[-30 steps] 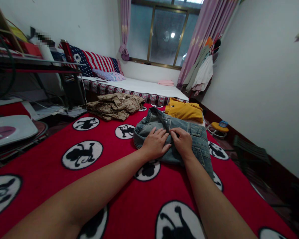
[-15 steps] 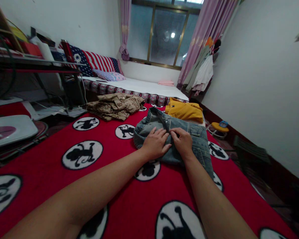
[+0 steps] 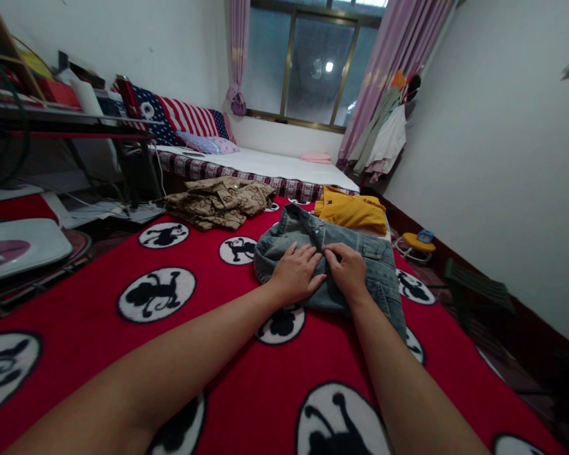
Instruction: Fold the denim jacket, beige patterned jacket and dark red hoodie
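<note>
A blue denim jacket (image 3: 374, 272) lies partly folded on the red blanket (image 3: 246, 392), its collar end to the left and pocket flaps showing on the right. My left hand (image 3: 296, 273) rests flat on the jacket's left part with the fingers stretched out. Just to its right, my right hand (image 3: 346, 266) has its fingers curled in and pinches the denim near the buttoned front. The cloth between thumb and fingertips is mostly hidden. Beyond the jacket sits a folded yellow garment (image 3: 353, 212). Farther left is a crumpled brown patterned garment (image 3: 222, 202).
A bed with a white sheet (image 3: 275, 165) stands behind, below the window. On the left are a cluttered desk (image 3: 66, 120) and a white chair seat (image 3: 23, 246). A yellow stool (image 3: 417, 242) and a dark green folding stool (image 3: 478, 284) stand along the right wall.
</note>
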Demonstrator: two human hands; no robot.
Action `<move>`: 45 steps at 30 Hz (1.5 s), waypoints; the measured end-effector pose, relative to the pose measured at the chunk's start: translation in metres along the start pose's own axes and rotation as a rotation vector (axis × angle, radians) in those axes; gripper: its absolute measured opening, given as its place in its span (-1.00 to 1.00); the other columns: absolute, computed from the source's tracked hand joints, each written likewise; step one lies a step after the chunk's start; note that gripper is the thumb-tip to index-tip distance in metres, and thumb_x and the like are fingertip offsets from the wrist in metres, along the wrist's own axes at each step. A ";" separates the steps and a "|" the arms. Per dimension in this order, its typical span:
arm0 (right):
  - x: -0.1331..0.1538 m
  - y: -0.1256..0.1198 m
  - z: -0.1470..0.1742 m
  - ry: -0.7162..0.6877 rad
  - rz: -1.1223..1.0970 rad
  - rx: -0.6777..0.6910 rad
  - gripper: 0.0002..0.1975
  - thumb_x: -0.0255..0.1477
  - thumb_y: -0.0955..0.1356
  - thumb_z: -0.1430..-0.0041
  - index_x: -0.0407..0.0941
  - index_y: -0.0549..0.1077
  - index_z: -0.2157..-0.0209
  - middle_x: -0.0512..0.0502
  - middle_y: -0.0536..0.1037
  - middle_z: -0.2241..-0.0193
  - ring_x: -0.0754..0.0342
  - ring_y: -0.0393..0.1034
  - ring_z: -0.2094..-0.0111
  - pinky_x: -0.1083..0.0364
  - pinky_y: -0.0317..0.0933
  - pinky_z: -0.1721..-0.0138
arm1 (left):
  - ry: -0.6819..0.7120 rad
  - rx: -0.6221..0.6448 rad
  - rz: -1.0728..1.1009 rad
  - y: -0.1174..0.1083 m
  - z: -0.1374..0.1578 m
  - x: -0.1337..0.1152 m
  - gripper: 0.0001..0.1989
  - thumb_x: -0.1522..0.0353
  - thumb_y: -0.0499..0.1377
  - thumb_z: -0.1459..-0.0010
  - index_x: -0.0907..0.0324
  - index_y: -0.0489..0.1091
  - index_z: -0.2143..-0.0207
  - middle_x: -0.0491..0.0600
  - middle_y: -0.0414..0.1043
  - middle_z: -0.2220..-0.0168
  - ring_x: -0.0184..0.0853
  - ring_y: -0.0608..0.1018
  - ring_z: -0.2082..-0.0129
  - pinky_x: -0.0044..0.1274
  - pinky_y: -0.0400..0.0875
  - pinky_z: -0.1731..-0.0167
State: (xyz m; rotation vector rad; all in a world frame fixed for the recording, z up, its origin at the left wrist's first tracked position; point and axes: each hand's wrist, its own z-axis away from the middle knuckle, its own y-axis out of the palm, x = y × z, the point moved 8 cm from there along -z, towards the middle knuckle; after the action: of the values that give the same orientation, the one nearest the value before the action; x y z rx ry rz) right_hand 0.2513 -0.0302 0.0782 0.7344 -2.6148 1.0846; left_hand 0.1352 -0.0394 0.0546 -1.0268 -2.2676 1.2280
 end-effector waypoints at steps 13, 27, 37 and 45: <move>0.000 0.000 0.000 -0.002 0.006 0.000 -0.79 -0.42 0.28 -0.20 -0.09 0.57 0.33 -0.07 0.62 0.27 0.00 0.49 0.22 0.05 0.26 0.14 | 0.000 0.001 0.002 0.000 0.000 0.000 -0.45 0.11 0.00 -0.28 0.29 0.28 -0.17 0.16 0.31 -0.20 -0.11 0.29 -0.23 -0.19 0.01 -0.26; 0.000 0.000 0.000 0.010 0.004 0.003 -0.78 -0.40 0.27 -0.20 -0.08 0.56 0.34 -0.07 0.63 0.28 0.00 0.49 0.21 0.05 0.25 0.12 | -0.002 0.007 -0.001 0.000 0.000 0.000 -0.46 0.11 -0.01 -0.29 0.28 0.29 -0.16 0.15 0.31 -0.20 -0.11 0.29 -0.23 -0.20 -0.01 -0.27; 0.000 0.000 0.000 0.013 -0.004 0.009 -0.77 -0.39 0.26 -0.20 -0.07 0.56 0.34 -0.07 0.63 0.27 0.00 0.48 0.21 0.05 0.25 0.11 | -0.004 -0.001 0.000 -0.001 0.000 0.000 -0.46 0.11 -0.01 -0.29 0.26 0.29 -0.16 0.15 0.31 -0.20 -0.12 0.29 -0.23 -0.21 -0.01 -0.27; 0.000 0.001 0.000 0.018 -0.005 0.020 -0.77 -0.40 0.26 -0.20 -0.08 0.56 0.34 -0.08 0.63 0.27 0.00 0.48 0.21 0.05 0.25 0.12 | -0.003 0.006 -0.002 -0.001 0.000 -0.001 -0.46 0.11 0.00 -0.28 0.27 0.28 -0.16 0.15 0.31 -0.20 -0.13 0.29 -0.23 -0.21 -0.01 -0.27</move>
State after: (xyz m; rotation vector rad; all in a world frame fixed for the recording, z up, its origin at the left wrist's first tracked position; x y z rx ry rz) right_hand 0.2513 -0.0294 0.0779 0.7314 -2.5893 1.1128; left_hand 0.1351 -0.0406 0.0555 -1.0213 -2.2656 1.2355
